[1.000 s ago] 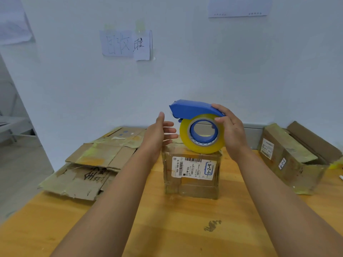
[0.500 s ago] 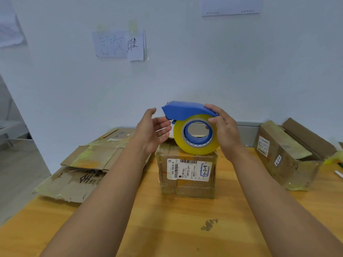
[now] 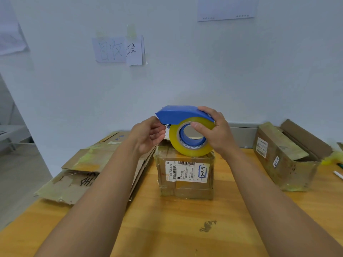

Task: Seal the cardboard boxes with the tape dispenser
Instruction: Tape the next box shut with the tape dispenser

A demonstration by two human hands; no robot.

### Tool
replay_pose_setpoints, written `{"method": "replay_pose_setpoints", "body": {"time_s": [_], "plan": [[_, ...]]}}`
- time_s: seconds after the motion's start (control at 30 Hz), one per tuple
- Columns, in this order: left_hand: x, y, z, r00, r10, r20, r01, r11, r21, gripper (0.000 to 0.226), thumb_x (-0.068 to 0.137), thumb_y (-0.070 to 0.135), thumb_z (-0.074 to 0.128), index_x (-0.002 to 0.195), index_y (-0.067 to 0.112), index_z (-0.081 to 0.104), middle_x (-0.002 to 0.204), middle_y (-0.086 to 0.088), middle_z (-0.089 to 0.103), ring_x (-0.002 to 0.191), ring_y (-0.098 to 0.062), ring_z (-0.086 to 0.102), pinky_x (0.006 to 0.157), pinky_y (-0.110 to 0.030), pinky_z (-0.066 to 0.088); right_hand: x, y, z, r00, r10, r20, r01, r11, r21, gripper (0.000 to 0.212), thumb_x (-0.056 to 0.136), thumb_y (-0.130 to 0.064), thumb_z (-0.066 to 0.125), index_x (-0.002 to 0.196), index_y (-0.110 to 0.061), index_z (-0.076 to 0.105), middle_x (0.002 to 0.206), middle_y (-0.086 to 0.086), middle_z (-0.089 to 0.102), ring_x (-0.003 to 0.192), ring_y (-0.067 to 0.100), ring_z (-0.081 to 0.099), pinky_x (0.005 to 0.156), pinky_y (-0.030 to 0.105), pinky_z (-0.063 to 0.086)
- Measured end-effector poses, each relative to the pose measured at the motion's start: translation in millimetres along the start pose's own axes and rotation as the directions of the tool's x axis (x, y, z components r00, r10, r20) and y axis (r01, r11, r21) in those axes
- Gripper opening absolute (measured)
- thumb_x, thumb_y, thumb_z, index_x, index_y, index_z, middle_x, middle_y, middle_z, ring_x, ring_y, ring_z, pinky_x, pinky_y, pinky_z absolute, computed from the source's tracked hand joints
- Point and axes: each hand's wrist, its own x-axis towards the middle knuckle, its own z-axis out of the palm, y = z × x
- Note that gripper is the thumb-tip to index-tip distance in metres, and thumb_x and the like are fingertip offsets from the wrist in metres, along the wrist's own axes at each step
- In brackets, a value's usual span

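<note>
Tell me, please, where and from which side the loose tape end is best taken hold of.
Probably at the dispenser's front mouth, from its left side: the cover tapers to an open edge there, facing the left hand. The right hand grips the roll. The end itself isn't visible.

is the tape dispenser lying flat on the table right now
No, the right hand holds the blue tape dispenser upright over the small cardboard box, off the table.

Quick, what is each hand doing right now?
Left hand: open, fingers loosely curled, fingertips by the dispenser's front end, holding nothing.
Right hand: grips the blue tape dispenser above the cardboard box.
</note>
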Motion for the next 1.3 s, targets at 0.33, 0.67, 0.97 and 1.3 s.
{"method": "replay_pose_setpoints", "body": {"time_s": [0.33, 0.67, 0.97, 1.3], "plan": [[2.9, 0.0, -8.7, 0.999, -0.037, 0.006, 0.037, 0.999, -0.007, 0.02, 0.086, 0.023, 0.074, 0.091, 0.005, 0.067, 0.072, -0.006, 0.07, 0.055, -0.011, 0.067, 0.053, -0.022, 0.054, 4.4, -0.4, -0.3, 0.999, -0.004, 0.044, 0.006, 0.999, -0.033, 0.052, 0.089, -0.021, 0.074, 0.127, -0.047, 0.051, 0.123, -0.004, 0.05, 0.106, 0.002, 0.056, 0.083, 0.008, 0.046], [3.8, -12.7, -15.7, 0.999, -0.015, 0.041, 0.016, 0.999, -0.044, 0.008, 0.095, 0.01, 0.058, 0.099, 0.005, 0.062, 0.084, -0.01, 0.069, 0.068, -0.015, 0.068, 0.06, -0.025, 0.057, 3.7, 3.4, -0.9, 1.0, -0.005, 0.027, 0.006, 1.0, -0.028, 0.051, 0.089, -0.022, 0.074, 0.129, -0.046, 0.052, 0.123, -0.005, 0.051, 0.105, -0.003, 0.056, 0.081, 0.007, 0.046], [3.2, -12.3, -13.8, 0.997, -0.038, 0.072, 0.047, 0.991, -0.129, 0.016, 0.089, 0.009, 0.07, 0.102, 0.002, 0.068, 0.081, -0.007, 0.063, 0.061, -0.009, 0.063, 0.057, -0.018, 0.055, 3.4, 2.8, -0.8, 0.999, -0.005, 0.041, 0.007, 0.999, -0.037, 0.051, 0.09, -0.023, 0.073, 0.131, -0.045, 0.052, 0.124, -0.005, 0.051, 0.104, -0.003, 0.056, 0.08, 0.005, 0.046], [-3.6, -8.3, -20.1, 0.984, -0.146, 0.101, 0.15, 0.988, -0.034, 0.028, 0.079, 0.009, 0.077, 0.105, 0.002, 0.067, 0.083, -0.006, 0.067, 0.062, -0.007, 0.065, 0.054, -0.016, 0.054, 1.8, -4.4, -1.0, 0.998, -0.027, 0.06, 0.03, 0.999, -0.046, 0.052, 0.089, -0.019, 0.073, 0.13, -0.044, 0.052, 0.122, -0.003, 0.051, 0.105, -0.001, 0.056, 0.083, 0.007, 0.046]]}}
